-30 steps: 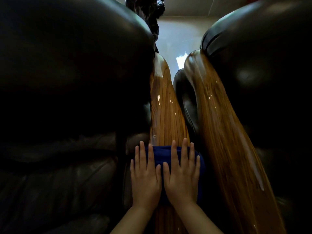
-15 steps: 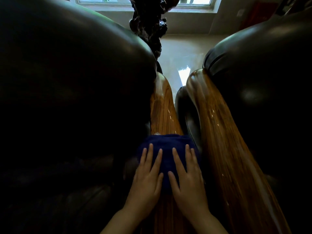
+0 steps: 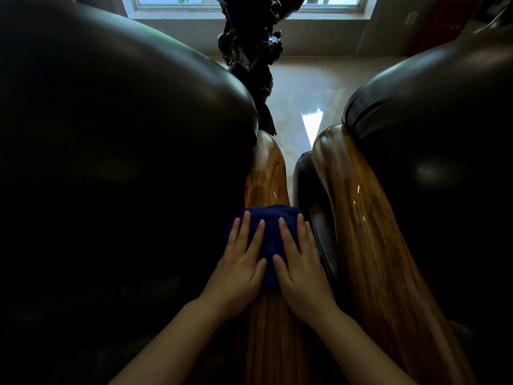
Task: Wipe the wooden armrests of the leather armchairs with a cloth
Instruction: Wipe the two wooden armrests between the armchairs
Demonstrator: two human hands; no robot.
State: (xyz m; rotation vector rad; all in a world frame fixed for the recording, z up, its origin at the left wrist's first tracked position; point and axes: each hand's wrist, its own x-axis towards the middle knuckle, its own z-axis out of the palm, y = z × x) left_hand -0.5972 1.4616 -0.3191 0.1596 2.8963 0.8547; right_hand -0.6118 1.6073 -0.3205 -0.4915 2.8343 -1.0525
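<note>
Pressing a folded dark blue cloth point(image 3: 268, 234) flat against a polished wooden armrest point(image 3: 265, 173), a person leans over the narrow gap between two black leather armchairs. The left hand point(image 3: 238, 265) and the right hand point(image 3: 301, 263) lie side by side on the cloth, palms down, fingers stretched out and slightly spread, neither closed around it. The cloth sits across the armrest of the left armchair point(image 3: 111, 151), about halfway along its visible length, with bare glossy wood showing both ahead of the fingertips and below the wrists. The right armchair point(image 3: 438, 140) carries a second wooden armrest point(image 3: 361, 218) just beside, uncovered. A dark gnarled carving point(image 3: 249, 51) stands beyond, before a window point(image 3: 172, 4) and a shiny pale floor point(image 3: 305, 87).
</note>
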